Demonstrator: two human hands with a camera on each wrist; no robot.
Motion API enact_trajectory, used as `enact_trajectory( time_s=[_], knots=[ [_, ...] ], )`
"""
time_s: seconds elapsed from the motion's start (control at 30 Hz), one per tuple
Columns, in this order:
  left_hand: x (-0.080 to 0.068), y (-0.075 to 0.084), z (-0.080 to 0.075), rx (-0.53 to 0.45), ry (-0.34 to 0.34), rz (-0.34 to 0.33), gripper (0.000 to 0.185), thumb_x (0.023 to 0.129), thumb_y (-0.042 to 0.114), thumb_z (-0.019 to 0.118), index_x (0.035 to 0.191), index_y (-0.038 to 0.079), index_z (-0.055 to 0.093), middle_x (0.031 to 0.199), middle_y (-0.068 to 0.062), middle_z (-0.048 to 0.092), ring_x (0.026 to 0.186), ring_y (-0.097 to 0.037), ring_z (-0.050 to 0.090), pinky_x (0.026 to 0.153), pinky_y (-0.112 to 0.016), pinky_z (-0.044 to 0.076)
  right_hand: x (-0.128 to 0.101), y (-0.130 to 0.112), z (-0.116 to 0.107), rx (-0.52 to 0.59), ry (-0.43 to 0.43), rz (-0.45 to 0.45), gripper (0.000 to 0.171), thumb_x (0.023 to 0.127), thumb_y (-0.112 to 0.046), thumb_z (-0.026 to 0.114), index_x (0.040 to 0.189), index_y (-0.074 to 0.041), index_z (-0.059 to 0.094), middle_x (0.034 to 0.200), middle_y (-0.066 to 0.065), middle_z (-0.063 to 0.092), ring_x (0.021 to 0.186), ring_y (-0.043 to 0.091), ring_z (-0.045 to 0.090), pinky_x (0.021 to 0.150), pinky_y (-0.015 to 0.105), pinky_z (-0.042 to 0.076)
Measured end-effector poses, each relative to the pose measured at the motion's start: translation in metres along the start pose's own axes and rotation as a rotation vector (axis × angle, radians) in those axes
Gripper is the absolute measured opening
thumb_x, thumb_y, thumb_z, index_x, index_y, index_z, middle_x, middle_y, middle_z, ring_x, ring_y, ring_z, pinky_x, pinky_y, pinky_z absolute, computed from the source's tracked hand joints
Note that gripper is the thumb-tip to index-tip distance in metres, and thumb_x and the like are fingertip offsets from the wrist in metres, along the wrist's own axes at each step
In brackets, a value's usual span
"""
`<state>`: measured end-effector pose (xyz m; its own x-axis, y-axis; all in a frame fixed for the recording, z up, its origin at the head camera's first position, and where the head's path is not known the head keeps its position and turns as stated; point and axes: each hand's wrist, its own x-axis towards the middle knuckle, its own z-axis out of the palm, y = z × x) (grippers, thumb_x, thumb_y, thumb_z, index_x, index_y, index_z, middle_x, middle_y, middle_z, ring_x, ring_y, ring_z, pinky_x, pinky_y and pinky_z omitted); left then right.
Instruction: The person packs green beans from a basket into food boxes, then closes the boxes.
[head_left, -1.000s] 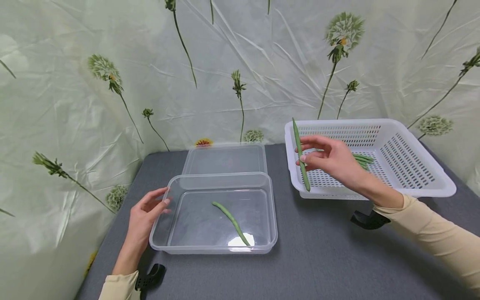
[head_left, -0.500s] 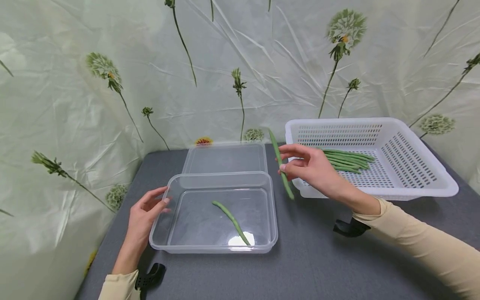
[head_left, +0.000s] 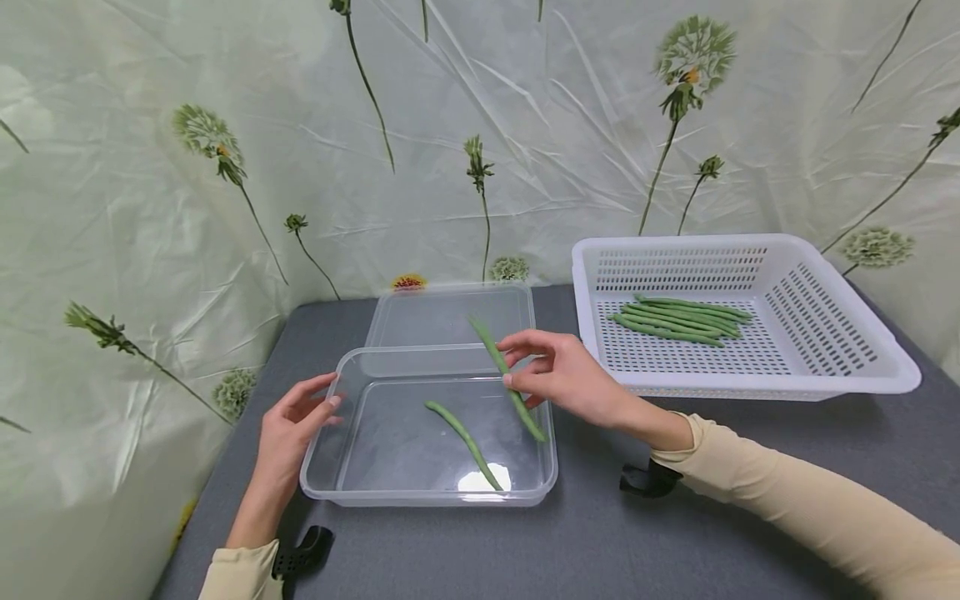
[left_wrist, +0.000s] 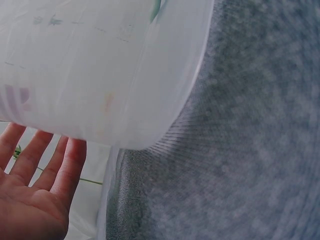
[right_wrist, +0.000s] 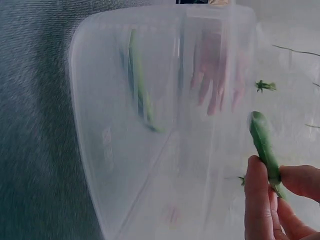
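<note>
Two hands are seen over a grey tabletop (head_left: 600, 533). Nearest, the left hand (head_left: 288, 433) is laid with relaxed, nearly straight fingers against the left wall of a clear plastic container (head_left: 375, 496); nothing is gripped by it, and in the left wrist view its fingers (left_wrist: 30, 160) are shown spread beside the container's rounded corner (left_wrist: 150, 100). One green bean (head_left: 461, 433) is lying loose on the container's floor, slanted toward the near right corner. A second green bean (head_left: 506, 375) is pinched between thumb and fingertips of the right hand (head_left: 562, 379) and is held tilted over the right part of the container, above its floor; whether its lower tip touches the plastic cannot be told for certain. In the right wrist view the held bean (right_wrist: 264, 145) is seen sticking up from the fingertips (right_wrist: 257, 200). Just behind the container a clear lid (head_left: 450, 315) is lying flat. Farther right, a white perforated basket (head_left: 847, 375) is set on the tabletop, with a bundle of green beans (head_left: 678, 317) lying inside. A floral plastic backdrop (head_left: 225, 125) is hung behind.
</note>
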<state>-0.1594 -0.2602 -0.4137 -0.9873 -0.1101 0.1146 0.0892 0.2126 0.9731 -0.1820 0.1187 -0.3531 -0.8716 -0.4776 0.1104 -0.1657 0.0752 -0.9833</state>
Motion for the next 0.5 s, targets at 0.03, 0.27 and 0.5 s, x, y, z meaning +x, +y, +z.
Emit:
enact_trajectory(
  time_s=[0.03, 0.27, 0.5],
  knots=[
    [0.0, 0.0, 0.0, 0.0, -0.001, 0.0, 0.042, 0.095, 0.016, 0.068, 0.133, 0.001, 0.058, 0.123, 0.002, 0.063, 0.101, -0.011, 0.066, 0.073, -0.025, 0.056, 0.001, 0.001, 0.003, -0.004, -0.004, 0.006, 0.038, 0.089, -0.005, 0.071, 0.126, -0.006, 0.062, 0.111, 0.018, 0.062, 0.083, 0.027, 0.069, 0.064, 0.045, 0.059],
    [-0.001, 0.0, -0.001, 0.003, 0.002, -0.001, 0.042, 0.095, 0.016, 0.068, 0.133, 0.001, 0.058, 0.123, 0.002, 0.064, 0.1, -0.012, 0.066, 0.073, -0.025, 0.056, 0.009, 0.007, 0.019, -0.102, -0.038, 0.043, 0.033, 0.087, -0.006, 0.072, 0.12, -0.008, 0.065, 0.103, 0.011, 0.063, 0.075, 0.025, 0.068, 0.06, 0.047, 0.059],
    [-0.001, 0.0, -0.001, -0.006, -0.002, 0.0, 0.042, 0.095, 0.015, 0.068, 0.133, 0.001, 0.058, 0.123, 0.002, 0.063, 0.102, -0.014, 0.066, 0.074, -0.025, 0.056, 0.013, 0.011, 0.031, -0.195, -0.1, 0.075, 0.031, 0.086, -0.002, 0.073, 0.115, -0.006, 0.066, 0.095, 0.005, 0.065, 0.068, 0.02, 0.067, 0.06, 0.048, 0.058]
  ],
)
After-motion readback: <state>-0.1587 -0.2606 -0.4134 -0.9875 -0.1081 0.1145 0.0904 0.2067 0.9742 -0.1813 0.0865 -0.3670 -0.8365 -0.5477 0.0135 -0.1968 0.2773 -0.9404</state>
